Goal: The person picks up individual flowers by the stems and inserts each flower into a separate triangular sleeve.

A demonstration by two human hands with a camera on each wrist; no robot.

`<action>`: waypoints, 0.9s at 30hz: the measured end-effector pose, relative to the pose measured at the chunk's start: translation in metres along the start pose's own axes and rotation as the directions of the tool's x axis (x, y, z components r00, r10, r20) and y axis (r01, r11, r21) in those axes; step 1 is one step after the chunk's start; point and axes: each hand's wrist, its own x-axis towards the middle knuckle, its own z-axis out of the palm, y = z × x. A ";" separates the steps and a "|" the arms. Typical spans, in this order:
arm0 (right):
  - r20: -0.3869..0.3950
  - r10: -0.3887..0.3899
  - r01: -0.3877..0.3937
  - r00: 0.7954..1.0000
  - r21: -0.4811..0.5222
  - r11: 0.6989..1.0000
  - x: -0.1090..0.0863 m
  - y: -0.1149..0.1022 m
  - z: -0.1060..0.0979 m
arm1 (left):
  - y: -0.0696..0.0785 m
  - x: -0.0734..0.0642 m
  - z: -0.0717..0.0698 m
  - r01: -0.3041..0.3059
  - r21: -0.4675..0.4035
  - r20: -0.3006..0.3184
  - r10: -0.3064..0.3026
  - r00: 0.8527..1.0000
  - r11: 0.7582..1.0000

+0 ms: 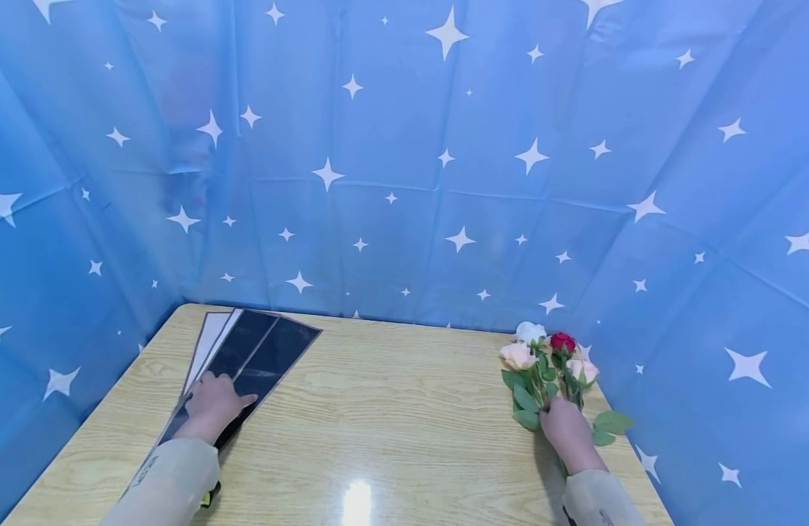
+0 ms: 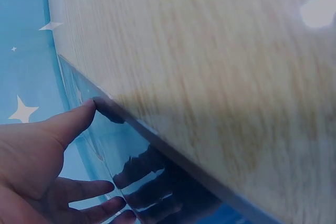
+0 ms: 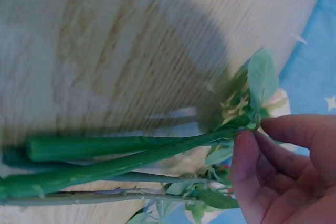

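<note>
On the left of the table, my left hand [image 1: 214, 402] rests with spread fingers on dark glossy sheets [image 1: 280, 358], which lie fanned over a paler one. Seen from the left wrist, the thumb touches the long edge of the top sheet and the fingertips meet its shiny surface. At the right, my right hand [image 1: 565, 431] pinches a green stem [image 3: 131, 158] between thumb and fingers, among several artificial roses. Their heads are a red rose [image 1: 563, 342], a white rose [image 1: 530, 332] and peach roses [image 1: 518, 356]. Other stems lie beside the pinched one in the right wrist view.
The wood-grain table [image 1: 391, 409] spreads between the two hands. A blue curtain [image 1: 404, 146] with white stars surrounds its back and sides. Something small, black and yellow-green [image 1: 207, 498] shows beside the left sleeve, mostly hidden.
</note>
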 end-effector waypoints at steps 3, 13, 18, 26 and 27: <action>-0.005 0.000 0.000 1.000 -0.019 1.000 0.001 0.001 0.002 | 0.001 -0.001 -0.001 -0.005 -0.009 -0.003 0.005 1.000 1.000; -0.023 -0.012 0.011 1.000 -0.029 1.000 0.003 0.001 0.004 | 0.003 -0.003 -0.004 -0.025 -0.059 -0.028 0.024 0.999 0.998; -0.029 -0.005 0.005 1.000 -0.014 1.000 0.003 0.001 0.007 | 0.001 -0.001 -0.002 -0.033 -0.086 -0.036 0.030 0.999 0.996; -0.055 -0.020 0.020 0.998 0.006 1.000 0.004 0.003 0.008 | 0.000 0.002 0.004 -0.017 -0.160 -0.075 0.005 0.997 0.987; -0.058 -0.022 0.022 0.998 0.009 1.000 0.004 0.003 0.008 | 0.000 0.003 0.005 -0.012 -0.165 -0.077 -0.001 0.997 0.986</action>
